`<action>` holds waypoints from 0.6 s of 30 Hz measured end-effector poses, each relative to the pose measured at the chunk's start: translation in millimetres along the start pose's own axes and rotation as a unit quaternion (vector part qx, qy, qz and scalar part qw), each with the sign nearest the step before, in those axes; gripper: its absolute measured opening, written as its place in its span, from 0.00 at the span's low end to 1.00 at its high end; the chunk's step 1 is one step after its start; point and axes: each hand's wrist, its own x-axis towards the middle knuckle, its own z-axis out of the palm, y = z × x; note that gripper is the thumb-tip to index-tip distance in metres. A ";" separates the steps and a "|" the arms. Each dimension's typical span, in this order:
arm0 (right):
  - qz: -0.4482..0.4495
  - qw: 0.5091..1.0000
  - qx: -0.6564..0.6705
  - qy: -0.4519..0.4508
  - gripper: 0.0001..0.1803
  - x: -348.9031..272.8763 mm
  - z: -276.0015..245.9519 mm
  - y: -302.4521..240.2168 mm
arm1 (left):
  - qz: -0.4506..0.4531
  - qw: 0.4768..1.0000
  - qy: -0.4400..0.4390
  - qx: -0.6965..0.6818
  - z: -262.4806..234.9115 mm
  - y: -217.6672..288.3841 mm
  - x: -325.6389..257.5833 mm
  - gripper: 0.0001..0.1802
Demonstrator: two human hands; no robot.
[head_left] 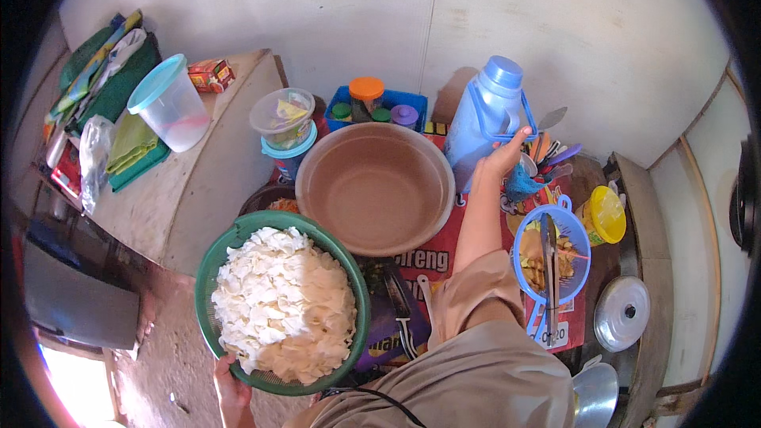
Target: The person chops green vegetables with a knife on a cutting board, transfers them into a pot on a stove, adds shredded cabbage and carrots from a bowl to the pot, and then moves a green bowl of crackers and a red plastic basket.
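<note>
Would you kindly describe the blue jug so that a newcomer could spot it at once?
Start at the large round brown plastic basin in the middle. Just right of it, against the pale wall, stands the tall light-blue plastic jug, which the right hand touches. Alone among its neighbours it has a rounded screw cap and moulded handle.

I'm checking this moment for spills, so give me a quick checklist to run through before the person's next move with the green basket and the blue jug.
1. Left hand grips the green basket rim: ok.
2. White slices piled inside the basket, none seen spilled: ok.
3. Right hand on the blue jug: ok, touching; firm grip cannot tell.
4. Jug cap on: ok.
5. Brown basin empty and upright: ok.
6. Basket supported underneath: cannot tell.
</note>
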 end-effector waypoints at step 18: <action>-0.152 0.966 -0.186 -0.095 0.36 26.4 -40.4 34.6 | 0.005 0.999 0.033 0.007 -5.1 -0.9 2.5 0.27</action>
